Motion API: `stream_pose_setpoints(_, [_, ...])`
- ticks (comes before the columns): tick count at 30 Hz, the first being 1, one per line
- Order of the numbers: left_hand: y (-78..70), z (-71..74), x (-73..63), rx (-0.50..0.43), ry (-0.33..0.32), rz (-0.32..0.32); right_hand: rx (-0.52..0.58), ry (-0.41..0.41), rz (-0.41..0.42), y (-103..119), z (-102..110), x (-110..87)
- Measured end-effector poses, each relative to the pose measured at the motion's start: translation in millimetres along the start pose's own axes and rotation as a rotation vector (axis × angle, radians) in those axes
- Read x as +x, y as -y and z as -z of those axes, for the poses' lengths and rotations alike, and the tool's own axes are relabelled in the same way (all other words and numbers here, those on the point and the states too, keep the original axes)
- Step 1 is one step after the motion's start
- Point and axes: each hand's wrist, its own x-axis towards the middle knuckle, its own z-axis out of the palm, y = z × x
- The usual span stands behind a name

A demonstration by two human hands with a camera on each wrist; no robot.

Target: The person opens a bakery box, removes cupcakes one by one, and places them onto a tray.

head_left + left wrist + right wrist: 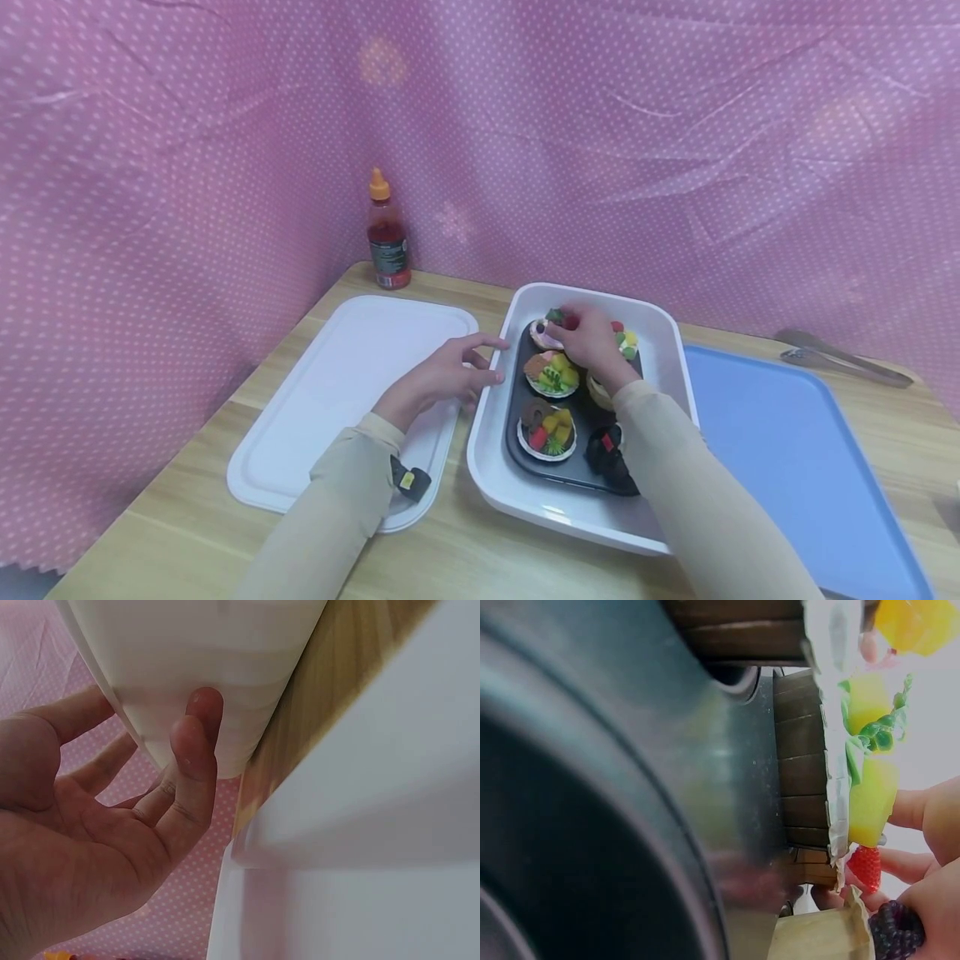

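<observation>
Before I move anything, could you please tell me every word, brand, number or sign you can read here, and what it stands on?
No text can be read for certain.
Sauce bottle: its dark label carries pale marks, too small and blurred to read.
Tarts, black pan and deep white tray: no lettering visible.
Flat white tray and blue tray: none visible.

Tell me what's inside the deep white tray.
The tray holds a dark pan bearing fruit-topped tarts and a black cake. The right grip and sleeve hide part of the pan's right side; anything beneath it is covered.
</observation>
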Motion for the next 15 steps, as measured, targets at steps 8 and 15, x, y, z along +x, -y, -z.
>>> stream_pose_setpoints(8, [0.6, 1.0, 0.8, -0.002, 0.003, -0.001, -0.001, 0.006, -0.016, 0.4, 0.3, -0.4])
stream_pose_setpoints(15, [0.0, 0.2, 0.8, 0.0, 0.003, 0.01, -0.003, 0.013, -0.018, 0.7, -0.2, -1.2])
